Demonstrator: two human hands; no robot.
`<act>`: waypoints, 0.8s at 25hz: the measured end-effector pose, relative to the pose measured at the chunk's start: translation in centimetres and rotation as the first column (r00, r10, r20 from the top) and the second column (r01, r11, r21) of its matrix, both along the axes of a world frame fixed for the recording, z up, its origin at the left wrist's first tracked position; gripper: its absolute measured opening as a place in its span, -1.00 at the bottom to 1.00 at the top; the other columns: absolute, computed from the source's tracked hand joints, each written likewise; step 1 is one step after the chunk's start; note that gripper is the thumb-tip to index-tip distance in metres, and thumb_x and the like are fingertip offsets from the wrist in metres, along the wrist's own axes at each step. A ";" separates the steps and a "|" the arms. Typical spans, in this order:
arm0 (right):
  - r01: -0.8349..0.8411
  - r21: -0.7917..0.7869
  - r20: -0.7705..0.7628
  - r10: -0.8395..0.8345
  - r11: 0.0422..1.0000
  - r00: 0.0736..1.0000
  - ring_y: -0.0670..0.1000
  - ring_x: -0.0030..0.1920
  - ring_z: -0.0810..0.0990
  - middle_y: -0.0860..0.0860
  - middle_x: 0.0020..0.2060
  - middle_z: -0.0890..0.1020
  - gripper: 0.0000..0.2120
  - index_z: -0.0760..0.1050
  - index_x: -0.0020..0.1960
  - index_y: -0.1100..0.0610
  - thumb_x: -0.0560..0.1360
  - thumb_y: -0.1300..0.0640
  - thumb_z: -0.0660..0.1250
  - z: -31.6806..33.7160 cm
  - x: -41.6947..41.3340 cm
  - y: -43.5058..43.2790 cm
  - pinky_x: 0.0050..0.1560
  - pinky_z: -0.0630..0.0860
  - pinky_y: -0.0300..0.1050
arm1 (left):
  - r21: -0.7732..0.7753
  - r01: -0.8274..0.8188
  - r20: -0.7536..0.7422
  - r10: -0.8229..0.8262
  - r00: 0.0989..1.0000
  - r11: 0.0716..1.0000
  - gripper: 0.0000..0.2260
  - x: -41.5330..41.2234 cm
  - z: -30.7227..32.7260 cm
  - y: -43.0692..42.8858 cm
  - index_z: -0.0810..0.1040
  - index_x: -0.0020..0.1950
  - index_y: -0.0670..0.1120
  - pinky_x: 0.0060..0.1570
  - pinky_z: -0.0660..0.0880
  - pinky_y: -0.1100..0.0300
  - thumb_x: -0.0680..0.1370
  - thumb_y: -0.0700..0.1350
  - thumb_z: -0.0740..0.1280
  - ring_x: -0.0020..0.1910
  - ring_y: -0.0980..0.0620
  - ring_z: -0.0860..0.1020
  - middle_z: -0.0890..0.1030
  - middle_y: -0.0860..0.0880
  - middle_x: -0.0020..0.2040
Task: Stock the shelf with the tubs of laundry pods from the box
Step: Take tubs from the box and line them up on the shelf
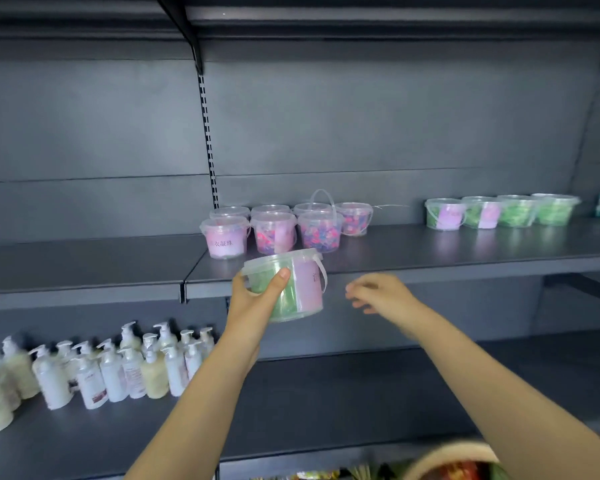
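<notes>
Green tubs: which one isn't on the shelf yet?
The green tub gripped by the left hand, in front of the shelf edge. The other four stand on the shelf.

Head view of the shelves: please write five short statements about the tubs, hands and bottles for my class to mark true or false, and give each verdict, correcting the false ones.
1. The left hand grips the held green tub. True.
2. The right hand also holds a tub. False: it holds nothing.
3. On the upper shelf, the pink tubs stand left of the row of green tubs. True.
4. The pump bottles share that shelf with the tubs. False: they stand on the lower shelf, at the left.
5. The held green tub already rests on the upper shelf. False: it is in the air, in front of the shelf's front edge.
</notes>
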State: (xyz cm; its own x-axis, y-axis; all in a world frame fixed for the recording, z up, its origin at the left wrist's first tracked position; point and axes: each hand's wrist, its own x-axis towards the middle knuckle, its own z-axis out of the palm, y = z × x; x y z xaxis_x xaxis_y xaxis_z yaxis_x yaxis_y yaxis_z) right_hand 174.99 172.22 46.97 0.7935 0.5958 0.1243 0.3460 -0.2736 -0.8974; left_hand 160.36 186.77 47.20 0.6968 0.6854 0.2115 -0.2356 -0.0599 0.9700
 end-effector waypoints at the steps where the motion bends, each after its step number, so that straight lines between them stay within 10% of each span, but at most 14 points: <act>1: 0.003 0.079 -0.083 0.003 0.997 0.997 -0.02 -0.15 0.60 0.09 -0.05 0.64 -0.89 0.53 -0.04 0.15 0.55 0.12 0.28 -0.5 -2.3 -1.4 0.02 0.54 -0.08 | -0.015 0.016 0.008 -0.016 1.000 1.000 -0.59 -0.9 -0.2 -1.7 0.26 0.21 0.07 0.11 0.38 0.18 0.46 0.05 0.37 0.09 0.12 0.51 0.50 0.17 0.07; 7: 0.130 0.493 -0.406 0.096 0.860 0.909 0.06 -0.05 0.64 0.13 -0.03 0.66 -0.81 0.53 0.07 0.16 0.55 0.09 0.26 -3.0 -11.1 -9.4 -0.01 0.58 -0.09 | -0.023 0.109 0.105 -0.106 0.989 0.994 -0.49 -4.1 -1.0 -10.6 0.32 0.34 -0.03 -0.15 0.47 0.37 0.43 -0.04 0.40 0.13 0.10 0.56 0.55 0.04 0.21; 20: 0.164 0.643 -0.469 0.216 0.748 0.856 0.06 0.12 0.63 0.14 0.06 0.66 -0.75 0.50 0.16 0.25 0.51 0.18 0.31 -2.7 -8.8 -30.3 0.23 0.50 -0.07 | 0.054 0.157 0.123 -0.162 0.979 0.986 -0.54 -0.5 0.4 -32.2 0.33 0.31 0.03 -0.11 0.45 0.31 0.46 -0.06 0.38 0.09 0.16 0.54 0.56 0.08 0.14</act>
